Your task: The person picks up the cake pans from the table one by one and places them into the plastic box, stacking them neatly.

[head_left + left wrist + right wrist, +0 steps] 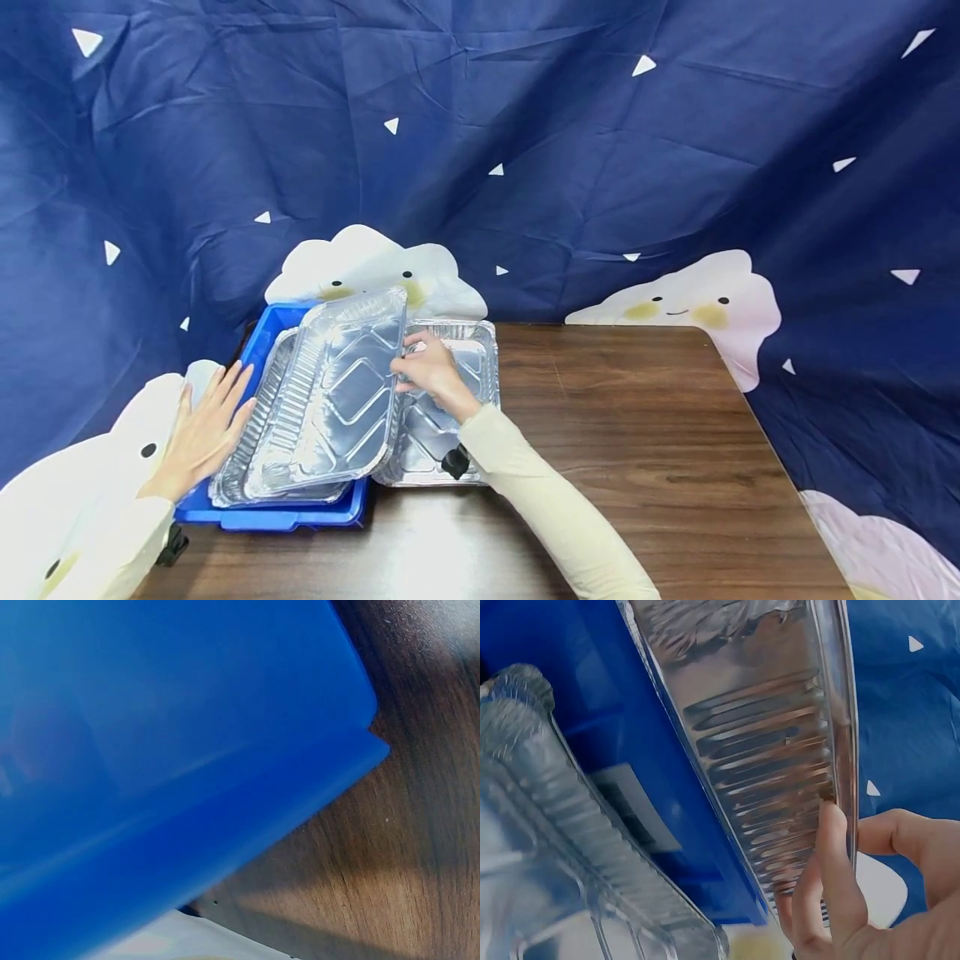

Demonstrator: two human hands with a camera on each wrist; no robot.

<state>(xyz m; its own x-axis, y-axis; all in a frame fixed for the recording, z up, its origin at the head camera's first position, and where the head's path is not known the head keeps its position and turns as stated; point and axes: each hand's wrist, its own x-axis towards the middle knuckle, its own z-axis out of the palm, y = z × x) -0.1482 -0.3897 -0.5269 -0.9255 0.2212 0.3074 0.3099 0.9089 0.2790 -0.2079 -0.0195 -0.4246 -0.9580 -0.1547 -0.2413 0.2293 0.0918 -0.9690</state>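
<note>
A rectangular foil tray [352, 392] is tilted over a blue plastic bin [262, 521], its right side raised. My right hand [433, 372] pinches that raised edge between thumb and fingers; in the right wrist view the fingers [836, 855] grip the rim of the ribbed foil tray [757, 735]. Below it, more foil tray [232, 467] shows inside the bin. My left hand [210, 429] lies at the bin's left side with fingers straight and spread. In the left wrist view only the blue bin's wall [187, 727] shows, without the hand.
Another foil tray [431, 454] lies flat on the brown wooden table [615, 417], just right of the bin. Behind and around the table hangs a dark blue cloth [540, 167] with white triangles and clouds.
</note>
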